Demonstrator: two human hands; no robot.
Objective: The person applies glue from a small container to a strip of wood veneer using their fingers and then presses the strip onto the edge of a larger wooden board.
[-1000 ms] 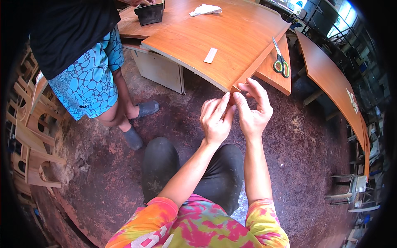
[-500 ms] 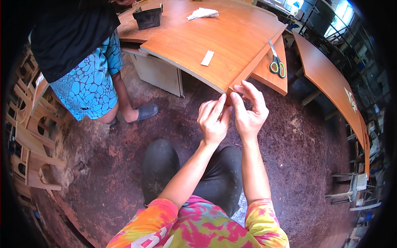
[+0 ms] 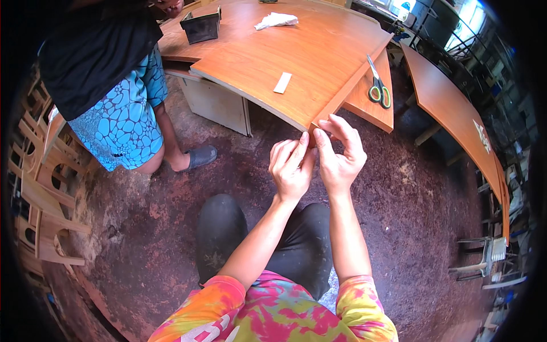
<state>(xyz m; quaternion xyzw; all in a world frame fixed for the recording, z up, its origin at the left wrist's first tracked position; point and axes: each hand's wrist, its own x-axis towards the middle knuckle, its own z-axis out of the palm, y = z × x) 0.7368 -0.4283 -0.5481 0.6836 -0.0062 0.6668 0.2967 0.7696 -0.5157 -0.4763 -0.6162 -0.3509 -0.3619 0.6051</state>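
Note:
My left hand and my right hand meet at the near corner of a wood-veneer panel, fingertips pressed on its edge. The left fingers are bent together; the right thumb and index are at the corner, the other fingers raised and curled. Whether a small piece lies under the fingertips is hidden. A short pale strip lies on the panel near its left edge. Green-and-black scissors rest on a lower board to the right.
A co-worker in blue patterned shorts stands at the left. A black box and crumpled white material are on the worktop. Curved cut boards are stacked far left; a long board on supports and a chair are at the right.
My hands stay at the corner, shifted slightly left in the picture along with the panel. The co-worker's hand has moved from the black box to above and left of it.

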